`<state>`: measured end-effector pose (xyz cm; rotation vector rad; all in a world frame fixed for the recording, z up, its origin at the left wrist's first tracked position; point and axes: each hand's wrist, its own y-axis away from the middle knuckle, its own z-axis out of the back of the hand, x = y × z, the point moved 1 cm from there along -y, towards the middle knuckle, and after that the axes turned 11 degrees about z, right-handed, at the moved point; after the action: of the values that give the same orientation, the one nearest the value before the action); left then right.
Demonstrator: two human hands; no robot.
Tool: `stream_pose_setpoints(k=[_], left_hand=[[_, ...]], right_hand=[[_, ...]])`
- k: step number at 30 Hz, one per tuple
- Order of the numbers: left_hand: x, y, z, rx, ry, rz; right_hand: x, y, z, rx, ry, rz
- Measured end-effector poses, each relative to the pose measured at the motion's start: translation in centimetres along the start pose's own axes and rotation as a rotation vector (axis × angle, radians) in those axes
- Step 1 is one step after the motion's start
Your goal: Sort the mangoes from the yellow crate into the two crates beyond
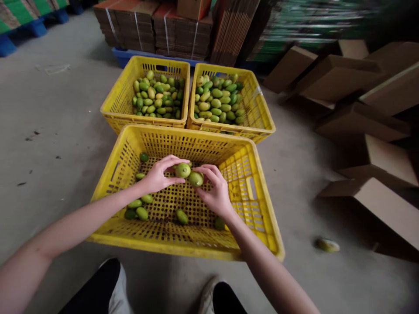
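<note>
Above the near yellow crate (pixel 183 251), both of my hands are closed on fruit. My left hand (pixel 159 174) grips a green lemon (pixel 182 170) between thumb and fingers, its end facing me. Close beside it, my right hand (pixel 216 188) holds another green lemon (pixel 196 178) in the same way. Part of a further green fruit shows behind them, mostly hidden. On the crate's perforated floor lie several loose lemons, among them one near the front middle (pixel 182 216) and a group at the left (pixel 142 213). My right wrist partly covers one more (pixel 219 223).
Two yellow crates full of lemons, left (pixel 111 104) and right (pixel 258 104), stand behind the near one. Bundled flat cardboard (pixel 127 30) rests on a blue pallet (pixel 119 56). Open cardboard boxes (pixel 376 209) lie at right, near a fruit (pixel 327 245) on the floor.
</note>
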<state>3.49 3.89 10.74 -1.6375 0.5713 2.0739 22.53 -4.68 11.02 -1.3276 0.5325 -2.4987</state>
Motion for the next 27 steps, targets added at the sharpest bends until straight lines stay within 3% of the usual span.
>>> stream_pose_setpoints(k=[6, 9, 11, 21, 27], left_hand=[[0.7, -0.7, 0.6, 0.17, 0.457, 0.379], [1.0, -0.8, 0.6, 0.302, 0.595, 0.498], [1.3, -0.8, 0.5, 0.321, 0.633, 0.532], [1.7, -1.0, 0.1, 0.27, 0.634, 0.58], [0.5, -0.9, 0.6, 0.184, 0.659, 0.377]], right_hand=[[-0.7, -0.3, -0.1, -0.048, -0.628, -0.32], [-1.0, -0.4, -0.4, -0.029, -0.811, -0.448], [-1.1, -0.3, -0.7, -0.002, -0.867, -0.495], [-1.0, -0.2, -0.9, -0.046, -0.869, -0.545], [-0.2, 0.0, -0.7, -0.159, -0.719, -0.342]])
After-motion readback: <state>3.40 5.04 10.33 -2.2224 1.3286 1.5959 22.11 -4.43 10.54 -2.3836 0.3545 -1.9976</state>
